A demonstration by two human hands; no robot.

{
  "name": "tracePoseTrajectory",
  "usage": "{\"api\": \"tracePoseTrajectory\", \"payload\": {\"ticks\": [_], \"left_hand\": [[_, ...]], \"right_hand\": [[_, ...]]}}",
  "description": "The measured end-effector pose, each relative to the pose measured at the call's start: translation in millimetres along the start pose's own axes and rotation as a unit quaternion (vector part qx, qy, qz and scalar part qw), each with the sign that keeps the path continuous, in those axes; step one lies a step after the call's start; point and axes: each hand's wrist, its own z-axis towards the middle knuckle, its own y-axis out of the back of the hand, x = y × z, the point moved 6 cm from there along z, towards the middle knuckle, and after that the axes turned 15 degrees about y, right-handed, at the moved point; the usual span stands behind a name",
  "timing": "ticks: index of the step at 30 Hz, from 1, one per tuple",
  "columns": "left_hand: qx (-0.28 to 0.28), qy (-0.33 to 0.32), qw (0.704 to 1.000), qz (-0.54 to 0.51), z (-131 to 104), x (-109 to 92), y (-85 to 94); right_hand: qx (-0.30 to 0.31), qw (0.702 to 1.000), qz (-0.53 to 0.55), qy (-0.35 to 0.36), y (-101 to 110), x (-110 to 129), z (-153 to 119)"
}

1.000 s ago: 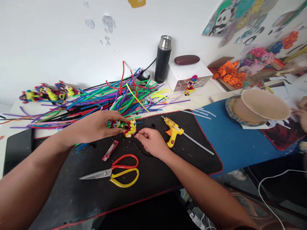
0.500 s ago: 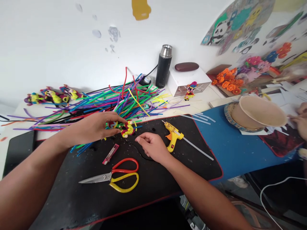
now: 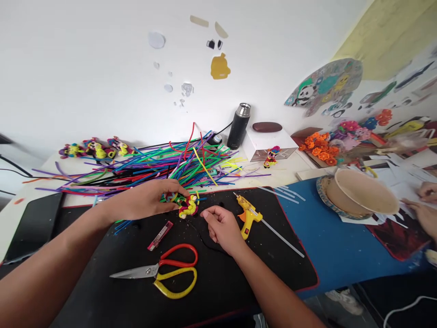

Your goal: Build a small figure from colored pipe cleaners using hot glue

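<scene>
My left hand (image 3: 155, 197) pinches a small pipe-cleaner figure (image 3: 189, 207) in yellow, red and green, held just over the black mat (image 3: 235, 278). Part of the figure is covered by my fingers. To its right, a short gap away, my right hand (image 3: 221, 226) is closed, thumb against the curled fingers; whatever the fingertips hold is too small to make out. A yellow glue gun (image 3: 250, 216) lies beside my right hand with a clear glue stick (image 3: 283, 238) in its back. Scissors (image 3: 160, 271) with red and yellow handles lie nearer to me, below a small pink-and-white packet (image 3: 160, 235).
Behind my hands spreads a heap of colourful pipe cleaners (image 3: 160, 166). Finished figures (image 3: 99, 149) lie at the back left; another figure (image 3: 272, 157) stands by a white box (image 3: 264, 146) and a black flask (image 3: 239, 126). A bowl (image 3: 365, 193) and another person's hands (image 3: 421, 207) are at right.
The camera view has tilted upward, so everything sits lower in the picture. Both hands keep nearly the same places, and the figure has turned slightly in my left hand.
</scene>
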Motion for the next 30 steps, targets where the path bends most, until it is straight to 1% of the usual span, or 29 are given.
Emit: {"api": "tracePoseTrajectory", "payload": {"ticks": [4, 8, 11, 16, 22, 26, 30], "left_hand": [[0.010, -0.013, 1.000, -0.005, -1.5, -3.2, -1.9], [0.026, -0.019, 0.999, -0.020, -1.4, -2.1, -6.2], [0.035, -0.033, 0.998, -0.039, -0.7, -5.2, -8.4], [0.055, -0.050, 0.996, -0.058, 0.6, -16.2, -9.6], [0.071, -0.049, 0.994, -0.072, 5.3, -20.1, -8.9], [0.079, -0.031, 0.992, -0.097, 8.9, -17.9, -8.8], [0.114, -0.017, 0.986, -0.117, 9.4, -17.4, -13.4]], "right_hand": [[-0.004, 1.000, 0.009, -0.004, -0.2, -1.4, -0.6], [-0.004, 1.000, 0.019, 0.007, -0.1, -1.6, -0.4], [0.017, 1.000, 0.018, 0.015, -1.7, 0.8, -0.4], [0.048, 0.999, 0.010, 0.016, -3.8, 3.7, -1.0], [0.080, 0.996, 0.029, 0.030, -7.9, 4.6, -1.0], [0.074, 0.996, 0.038, 0.019, -7.5, 3.9, -1.7], [0.070, 0.996, 0.047, 0.013, -7.5, 3.3, -1.8]]}}
